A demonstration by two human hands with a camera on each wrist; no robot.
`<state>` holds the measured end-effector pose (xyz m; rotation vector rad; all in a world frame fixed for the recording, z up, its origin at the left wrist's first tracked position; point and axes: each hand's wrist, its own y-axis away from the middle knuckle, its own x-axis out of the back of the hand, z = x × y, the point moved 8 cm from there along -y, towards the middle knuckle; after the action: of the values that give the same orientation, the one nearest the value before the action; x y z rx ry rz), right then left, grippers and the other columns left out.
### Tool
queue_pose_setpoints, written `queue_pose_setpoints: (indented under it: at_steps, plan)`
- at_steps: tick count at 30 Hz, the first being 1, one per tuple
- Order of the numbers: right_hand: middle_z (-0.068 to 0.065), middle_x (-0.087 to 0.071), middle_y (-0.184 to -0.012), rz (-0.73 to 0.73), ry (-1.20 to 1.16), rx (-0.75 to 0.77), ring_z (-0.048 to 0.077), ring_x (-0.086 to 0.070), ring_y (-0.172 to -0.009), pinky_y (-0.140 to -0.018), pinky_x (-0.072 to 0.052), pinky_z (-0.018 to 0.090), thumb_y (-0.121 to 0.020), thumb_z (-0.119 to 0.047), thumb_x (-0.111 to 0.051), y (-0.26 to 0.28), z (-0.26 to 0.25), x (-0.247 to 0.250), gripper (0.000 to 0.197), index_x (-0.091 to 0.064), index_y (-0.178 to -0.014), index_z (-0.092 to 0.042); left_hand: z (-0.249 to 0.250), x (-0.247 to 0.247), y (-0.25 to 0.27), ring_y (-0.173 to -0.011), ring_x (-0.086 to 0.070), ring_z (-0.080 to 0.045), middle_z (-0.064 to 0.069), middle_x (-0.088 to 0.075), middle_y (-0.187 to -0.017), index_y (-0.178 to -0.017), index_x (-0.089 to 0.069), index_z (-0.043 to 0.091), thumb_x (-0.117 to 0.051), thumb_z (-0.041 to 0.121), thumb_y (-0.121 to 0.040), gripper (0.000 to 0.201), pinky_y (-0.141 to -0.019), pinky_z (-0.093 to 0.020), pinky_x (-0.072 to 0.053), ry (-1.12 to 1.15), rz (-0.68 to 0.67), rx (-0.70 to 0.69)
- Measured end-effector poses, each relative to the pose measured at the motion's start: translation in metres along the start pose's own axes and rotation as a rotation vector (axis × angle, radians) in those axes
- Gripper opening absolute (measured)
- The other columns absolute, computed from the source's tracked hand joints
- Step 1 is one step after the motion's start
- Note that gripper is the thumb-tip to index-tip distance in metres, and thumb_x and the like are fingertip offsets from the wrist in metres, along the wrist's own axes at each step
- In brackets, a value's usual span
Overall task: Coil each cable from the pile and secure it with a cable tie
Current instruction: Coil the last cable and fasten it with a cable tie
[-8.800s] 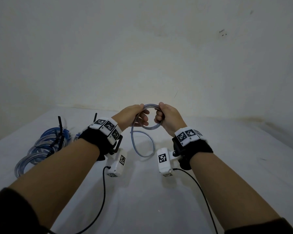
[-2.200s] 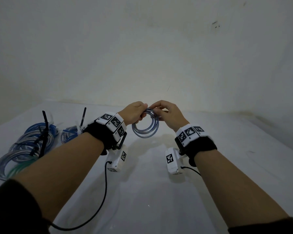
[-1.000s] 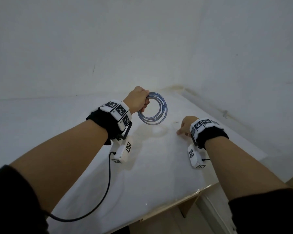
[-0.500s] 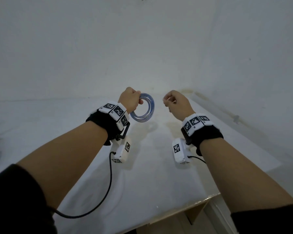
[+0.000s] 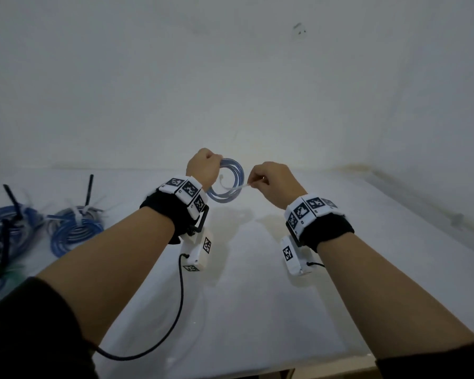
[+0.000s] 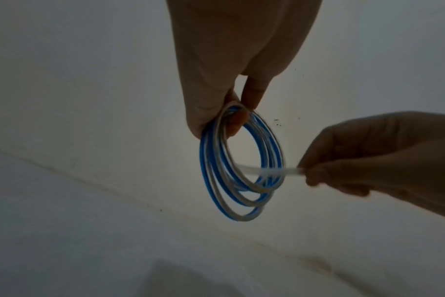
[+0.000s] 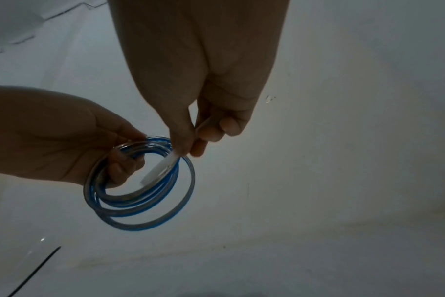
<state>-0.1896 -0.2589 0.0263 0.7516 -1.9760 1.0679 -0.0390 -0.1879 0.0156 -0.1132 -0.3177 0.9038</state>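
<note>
A blue and clear cable is wound into a small coil of several loops. My left hand grips the coil at its upper left and holds it above the white table. My right hand pinches one end of a white cable tie between thumb and fingers. The tie reaches left through the middle of the coil.
Several coiled blue cables bound with black and white ties lie at the table's far left. A white wall stands close behind the table. The table's front edge shows at the bottom right. A black wire hangs from my left wrist.
My right hand picked up a white tie from the table at the right and brought it to the coil. The tie now passes through the loops. The view has swung back left.
</note>
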Motion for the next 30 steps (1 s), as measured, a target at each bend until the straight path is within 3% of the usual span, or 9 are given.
queue_pose_setpoints:
  at_steps: [5,10,13,15,19,23,26,30]
  plan:
    - [0.017,-0.054,-0.087,0.301,0.006,0.168,0.018,-0.044,-0.069,-0.067,-0.035,0.025,-0.082,0.003,-0.060,-0.012,-0.046,0.003,0.005,-0.065,-0.082,0.002,-0.008,0.023,0.006,-0.047,-0.040,-0.023,-0.009,-0.043,-0.054,-0.060,-0.044,0.007,-0.048,0.011,-0.087,0.027,-0.050,-0.026,-0.034,-0.014,-0.037,0.060]
    - [0.017,-0.054,-0.083,0.413,0.029,0.278,0.019,-0.044,-0.062,-0.061,-0.035,0.026,-0.078,0.007,-0.061,-0.015,-0.078,-0.003,0.005,-0.064,-0.079,0.003,-0.029,0.044,0.006,-0.046,-0.039,-0.022,-0.007,-0.045,-0.039,-0.067,-0.047,0.001,-0.046,0.009,-0.087,0.022,-0.048,-0.024,-0.031,0.072,-0.052,0.208]
    - [0.008,-0.055,-0.081,0.392,-0.064,0.285,0.013,-0.047,-0.065,-0.063,-0.036,0.015,-0.077,0.006,-0.062,-0.019,-0.086,-0.008,0.010,-0.064,-0.083,-0.001,-0.031,0.057,0.005,-0.046,-0.039,-0.022,-0.012,-0.043,-0.050,-0.062,-0.046,0.003,-0.046,0.010,-0.091,0.029,-0.048,-0.026,-0.031,0.084,-0.041,0.207]
    - [-0.002,-0.054,-0.077,0.372,-0.229,0.194,0.008,-0.048,-0.063,-0.064,-0.038,0.009,-0.076,0.003,-0.066,-0.023,-0.083,-0.008,0.017,-0.061,-0.087,-0.008,-0.029,0.065,0.004,-0.046,-0.038,-0.022,-0.011,-0.040,-0.053,-0.060,-0.045,0.005,-0.048,0.013,-0.093,0.034,-0.049,-0.027,-0.031,0.072,-0.031,0.174]
    - [-0.001,-0.062,-0.075,0.305,-0.727,-0.008,0.008,-0.058,-0.059,-0.057,-0.050,0.020,-0.078,0.002,-0.068,-0.029,-0.076,-0.016,0.019,-0.057,-0.076,-0.014,-0.020,0.075,0.003,-0.049,-0.038,-0.021,-0.009,-0.042,-0.056,-0.061,-0.045,0.011,-0.052,0.014,-0.092,0.032,-0.052,-0.027,-0.032,0.100,-0.005,0.063]
    - [0.010,-0.067,-0.080,0.160,-1.016,-0.078,0.017,-0.061,-0.061,-0.055,-0.053,0.024,-0.091,-0.004,-0.056,-0.031,-0.089,-0.030,0.010,-0.056,-0.082,-0.009,-0.013,0.080,0.004,-0.057,-0.044,-0.019,-0.004,-0.052,-0.067,-0.068,-0.049,0.016,-0.053,0.011,-0.090,0.023,-0.058,-0.028,-0.036,0.117,0.029,-0.010]
    - [0.008,-0.063,-0.072,0.131,-1.094,-0.086,0.015,-0.054,-0.054,-0.053,-0.046,0.024,-0.095,-0.007,-0.051,-0.030,-0.096,-0.036,0.011,-0.054,-0.084,-0.007,-0.008,0.086,0.005,-0.063,-0.047,-0.014,0.001,-0.056,-0.074,-0.068,-0.052,0.020,-0.058,0.014,-0.088,0.022,-0.072,-0.032,-0.039,0.110,0.060,-0.071]
    - [0.006,-0.058,-0.065,0.161,-1.065,-0.097,0.012,-0.040,-0.045,-0.047,-0.033,0.022,-0.095,-0.011,-0.052,-0.032,-0.098,-0.042,0.018,-0.058,-0.078,-0.009,-0.003,0.094,0.008,-0.061,-0.048,-0.010,0.002,-0.059,-0.075,-0.072,-0.053,0.022,-0.061,0.015,-0.088,0.019,-0.072,-0.030,-0.041,0.134,0.097,-0.135]
